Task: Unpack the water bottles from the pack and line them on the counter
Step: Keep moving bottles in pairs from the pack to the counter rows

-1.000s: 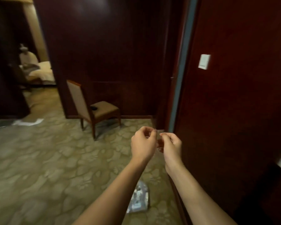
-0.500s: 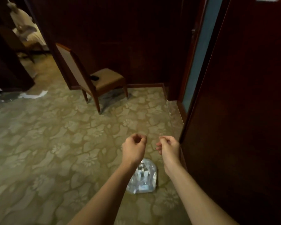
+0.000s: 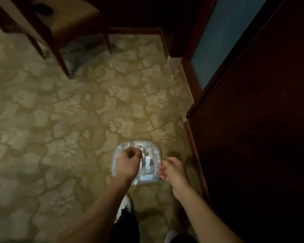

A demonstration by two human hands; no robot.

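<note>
A shrink-wrapped pack of water bottles (image 3: 148, 165) lies on the patterned carpet straight below me, its clear plastic glinting. My left hand (image 3: 128, 163) hovers over the pack's left half with its fingers curled in and nothing visibly held; whether it touches the wrap cannot be told. My right hand (image 3: 172, 169) is just off the pack's right edge, fingers loosely bent toward the plastic and holding nothing. No counter is in view.
A wooden chair (image 3: 60, 20) with a tan seat stands on the carpet at the upper left. A dark wood panel (image 3: 253, 146) and its skirting run close along the right of the pack. My white shoe (image 3: 125, 206) is just behind the pack.
My view has tilted from the room down to the floor. Both hands have dropped from chest height to the pack, and have moved slightly apart.
</note>
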